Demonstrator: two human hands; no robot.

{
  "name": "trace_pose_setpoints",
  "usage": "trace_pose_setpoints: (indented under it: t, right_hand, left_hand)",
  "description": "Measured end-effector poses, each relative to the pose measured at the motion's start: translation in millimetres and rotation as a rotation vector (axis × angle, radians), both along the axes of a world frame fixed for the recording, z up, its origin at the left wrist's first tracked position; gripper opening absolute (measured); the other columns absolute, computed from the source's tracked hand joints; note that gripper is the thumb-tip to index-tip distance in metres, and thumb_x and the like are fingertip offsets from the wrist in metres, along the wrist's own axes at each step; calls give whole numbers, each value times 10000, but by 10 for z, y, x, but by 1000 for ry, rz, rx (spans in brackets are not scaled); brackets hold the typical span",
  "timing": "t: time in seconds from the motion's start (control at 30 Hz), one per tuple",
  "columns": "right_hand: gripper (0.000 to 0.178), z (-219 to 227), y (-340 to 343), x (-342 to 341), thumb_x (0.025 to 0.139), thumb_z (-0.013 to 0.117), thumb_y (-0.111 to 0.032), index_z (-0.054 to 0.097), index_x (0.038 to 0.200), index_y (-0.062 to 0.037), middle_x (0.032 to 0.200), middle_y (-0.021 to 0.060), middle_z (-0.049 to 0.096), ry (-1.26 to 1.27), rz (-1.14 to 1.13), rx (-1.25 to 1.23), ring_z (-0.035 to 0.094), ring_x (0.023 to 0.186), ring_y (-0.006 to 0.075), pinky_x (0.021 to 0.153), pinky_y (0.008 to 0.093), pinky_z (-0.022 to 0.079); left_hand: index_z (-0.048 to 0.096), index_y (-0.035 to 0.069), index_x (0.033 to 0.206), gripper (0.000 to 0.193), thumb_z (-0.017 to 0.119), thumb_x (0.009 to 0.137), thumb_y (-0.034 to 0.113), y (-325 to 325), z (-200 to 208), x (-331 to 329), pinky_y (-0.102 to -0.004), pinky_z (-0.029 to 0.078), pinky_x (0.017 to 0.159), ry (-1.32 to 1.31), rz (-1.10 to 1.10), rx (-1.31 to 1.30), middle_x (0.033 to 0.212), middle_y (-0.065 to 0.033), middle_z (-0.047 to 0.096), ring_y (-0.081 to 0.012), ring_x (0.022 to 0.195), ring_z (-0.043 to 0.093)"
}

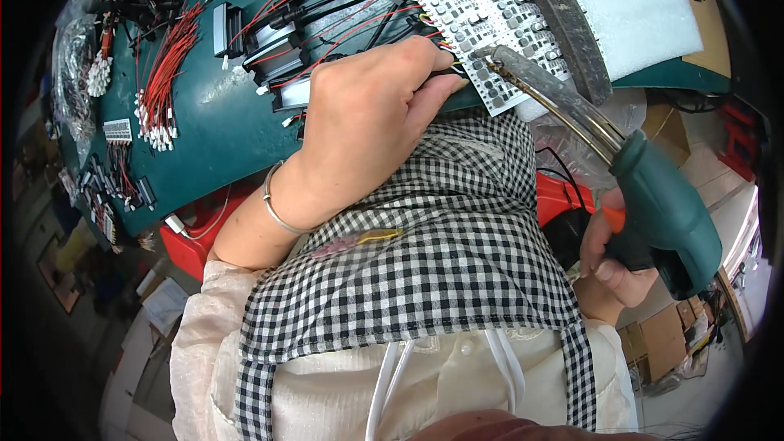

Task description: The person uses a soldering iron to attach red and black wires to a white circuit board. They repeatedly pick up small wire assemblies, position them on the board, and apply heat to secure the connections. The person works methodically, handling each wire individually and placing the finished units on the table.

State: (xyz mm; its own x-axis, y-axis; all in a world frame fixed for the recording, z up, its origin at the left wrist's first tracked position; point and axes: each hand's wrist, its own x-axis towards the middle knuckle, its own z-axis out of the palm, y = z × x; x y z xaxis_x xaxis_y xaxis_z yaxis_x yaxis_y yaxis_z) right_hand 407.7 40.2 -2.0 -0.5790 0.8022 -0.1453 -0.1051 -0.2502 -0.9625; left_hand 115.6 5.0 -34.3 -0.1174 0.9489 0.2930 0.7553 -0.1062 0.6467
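My right hand (pixel 616 257) is wrapped round the grip of a green soldering gun (pixel 674 212) with an orange trigger. Its long metal tip reaches up and left, ending over the white circuit board panel (pixel 457 0), near the panel's lower corner. Close to that tip, my left hand (pixel 380 102) pinches thumb and forefinger together at the panel's left edge. A thin wire appears to be between the fingertips, though most of it is hidden. Red and black wires (pixel 327 8) run left from the panel to several black and silver modules (pixel 273 49).
A dark curved bar (pixel 563 16) lies across the panel, beside white foam (pixel 633 8). Bundled red wires (pixel 167 82) with white connectors lie on the green mat (pixel 216 126) at left, near plastic bags (pixel 75 73). Below the table edge are a red stool (pixel 184 249) and cardboard boxes (pixel 665 339).
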Motion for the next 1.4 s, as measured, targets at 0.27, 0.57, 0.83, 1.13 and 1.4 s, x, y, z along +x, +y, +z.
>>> trace_pose_setpoints:
  t: [0.27,0.57,0.83,1.13,1.4]
  right_hand:
    - [545,-31,-42,-99,668,724,-100,422,1055,137,641,111,496,39,-81,20,443,360,138,338,228,388]
    - [495,70,-131,-258,634,740,-89,453,990,102,638,108,497,-105,-247,-30,446,361,154,333,230,359]
    - [495,-47,-98,-130,646,716,-75,431,1013,95,620,101,495,-73,-192,33,452,366,152,334,228,361]
    - [701,123,210,89,723,651,-70,290,1293,117,563,75,502,81,146,-126,524,435,166,428,246,438]
    - [692,138,102,132,696,691,-106,328,1233,137,565,67,480,-51,83,-58,460,394,137,362,225,395]
  left_hand:
    - [676,42,824,173,787,698,84,-4,-9,8,-215,462,476,17,-21,14,696,-48,657,-117,525,595]
    - [675,48,826,184,792,690,88,0,-11,3,-216,466,477,48,-6,3,692,-45,656,-121,528,602]
    - [676,54,816,179,793,686,91,5,6,19,-221,454,472,58,3,-13,684,-47,651,-125,514,591]
    - [675,52,820,180,791,686,86,15,28,17,-226,441,464,53,4,-15,679,-53,647,-131,497,572]
    - [686,34,856,192,787,703,88,18,-30,-19,-201,470,510,-131,23,-46,696,-61,664,-106,557,615]
